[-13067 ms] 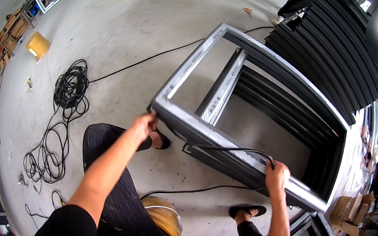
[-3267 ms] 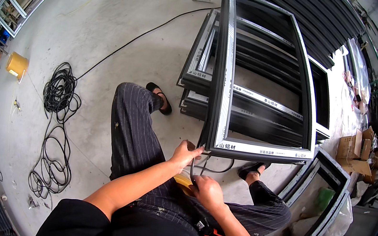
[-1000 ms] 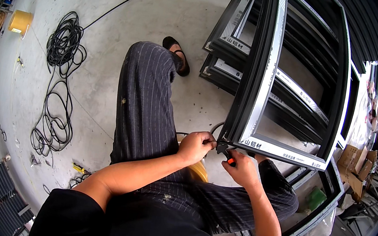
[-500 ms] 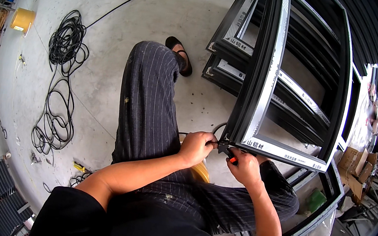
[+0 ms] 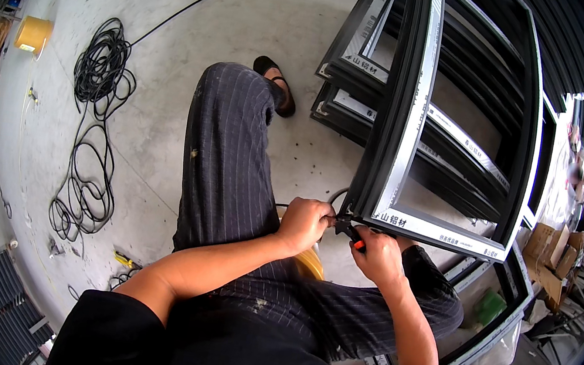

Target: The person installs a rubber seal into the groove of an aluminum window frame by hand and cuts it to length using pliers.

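Observation:
A dark window frame with silver-white printed film on its faces stands ahead of me on the right. At its near left corner, my left hand is closed in a pinch on a thin black strip, which curves up beside the frame. My right hand is just right of it, under the frame's lower edge. Its fingers wrap around a black-and-orange hand tool, whose dark front end reaches toward the corner and my left fingertips. The exact kind of tool is partly hidden by my fingers.
More frames are stacked behind this one. Coiled black cable lies on the floor at left, near a yellow bucket. Another frame and cardboard boxes stand at right. A yellow round object shows between my legs.
Both hands stay at the frame's corner with the same grips. They and the view have shifted only very slightly.

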### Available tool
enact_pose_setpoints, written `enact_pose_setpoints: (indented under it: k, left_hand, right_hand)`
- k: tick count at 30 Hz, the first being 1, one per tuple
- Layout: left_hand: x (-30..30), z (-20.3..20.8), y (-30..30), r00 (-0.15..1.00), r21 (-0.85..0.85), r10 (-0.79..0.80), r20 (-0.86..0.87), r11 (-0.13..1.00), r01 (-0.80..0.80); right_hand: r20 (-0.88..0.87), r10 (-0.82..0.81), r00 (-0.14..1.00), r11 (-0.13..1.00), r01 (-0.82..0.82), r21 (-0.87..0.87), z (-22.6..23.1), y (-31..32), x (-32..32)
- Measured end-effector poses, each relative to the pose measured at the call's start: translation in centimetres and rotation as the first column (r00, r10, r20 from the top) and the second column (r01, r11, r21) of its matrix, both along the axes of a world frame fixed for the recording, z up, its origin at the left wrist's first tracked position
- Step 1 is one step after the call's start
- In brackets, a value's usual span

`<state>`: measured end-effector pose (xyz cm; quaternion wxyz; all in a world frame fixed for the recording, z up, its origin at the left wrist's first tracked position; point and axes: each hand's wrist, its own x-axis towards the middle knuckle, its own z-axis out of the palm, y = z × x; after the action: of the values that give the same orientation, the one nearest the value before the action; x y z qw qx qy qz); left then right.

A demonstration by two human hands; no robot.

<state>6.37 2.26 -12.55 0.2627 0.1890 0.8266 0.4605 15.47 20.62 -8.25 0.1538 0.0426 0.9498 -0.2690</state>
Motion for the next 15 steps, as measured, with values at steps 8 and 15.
enact_pose_setpoints:
  k: [8,15]
  left_hand:
    - [-0.1,0.9,0.1,0.999,-0.101,-0.050,0.008,0.994,0.051]
    - [0.3,-1.4,-0.5,0.871,0.124,0.032,0.490,0.987,-0.106]
  right_hand:
    - [0.189,-0.030,0.982,0.959,-0.025,0.283,2.3,-0.5,0.6]
    - [0.177,-0.074,0.981,0.971,0.031,0.238,12.5,-3.6,8.5]
